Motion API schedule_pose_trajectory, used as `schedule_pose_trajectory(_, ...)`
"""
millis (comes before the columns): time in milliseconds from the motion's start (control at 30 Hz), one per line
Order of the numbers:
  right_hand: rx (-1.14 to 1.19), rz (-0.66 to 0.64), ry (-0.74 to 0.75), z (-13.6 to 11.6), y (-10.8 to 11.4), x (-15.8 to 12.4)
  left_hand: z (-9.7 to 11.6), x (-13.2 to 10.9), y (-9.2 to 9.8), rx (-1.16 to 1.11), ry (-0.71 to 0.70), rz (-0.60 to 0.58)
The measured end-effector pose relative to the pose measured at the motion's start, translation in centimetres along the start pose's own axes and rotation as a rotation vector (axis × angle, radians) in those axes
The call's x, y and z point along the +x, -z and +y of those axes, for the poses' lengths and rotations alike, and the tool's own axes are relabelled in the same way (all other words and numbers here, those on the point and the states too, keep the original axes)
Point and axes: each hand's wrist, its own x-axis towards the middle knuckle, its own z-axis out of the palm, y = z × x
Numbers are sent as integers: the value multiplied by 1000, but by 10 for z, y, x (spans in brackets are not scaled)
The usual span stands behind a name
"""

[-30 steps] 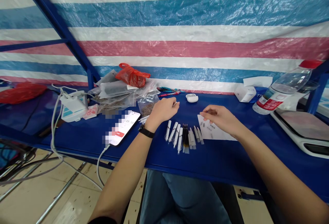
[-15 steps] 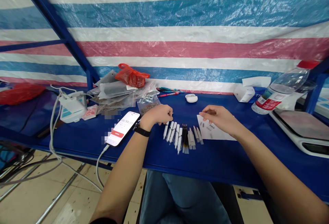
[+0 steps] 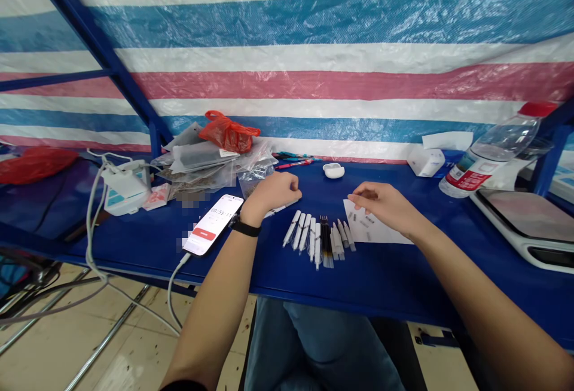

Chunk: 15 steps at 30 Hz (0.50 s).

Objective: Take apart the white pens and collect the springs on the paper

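Left hand point(image 3: 271, 194) curled narrow, grip unclear, slim white tube point(image 3: 280, 210) at its fingers; right hand point(image 3: 381, 202) loosely curled, holding nothing visible, over printed white paper sheet point(image 3: 370, 226); row of white bristle-tipped tubes point(image 3: 318, 240) between, blue tabletop point(image 3: 287, 277) nearer; left hand now shifted left off the row, beside white-cased phone point(image 3: 213, 225).

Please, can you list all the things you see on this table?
slim tubes: about ten, white and black, centre of table
paper sheet: one, white, right of tubes
phone: one, white, left of tubes
earbud case: one, white, behind tubes
tissue box: one, white, back right
water bottle: one, clear, red cap, right end
plastic bag: one, red, back left
charger: one, white, far left
table: one, blue, under these
left hand: one, near the slim tubes
right hand: one, over the paper sheet
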Motion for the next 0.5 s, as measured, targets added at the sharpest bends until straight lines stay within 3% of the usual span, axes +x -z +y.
schedule_pose_trajectory(67, -10, -4, -3, 0, 0, 0, -7, 1, 2, 66, 44, 44)
schedule_pose_trajectory(167, -86, -34, -12, 2, 1, 0, -13, 0, 4, 81, 113, -19)
schedule_pose_trajectory(500, -253, -284, -65, 5, 2, -4, -13, 1, 3, 91, 132, -47)
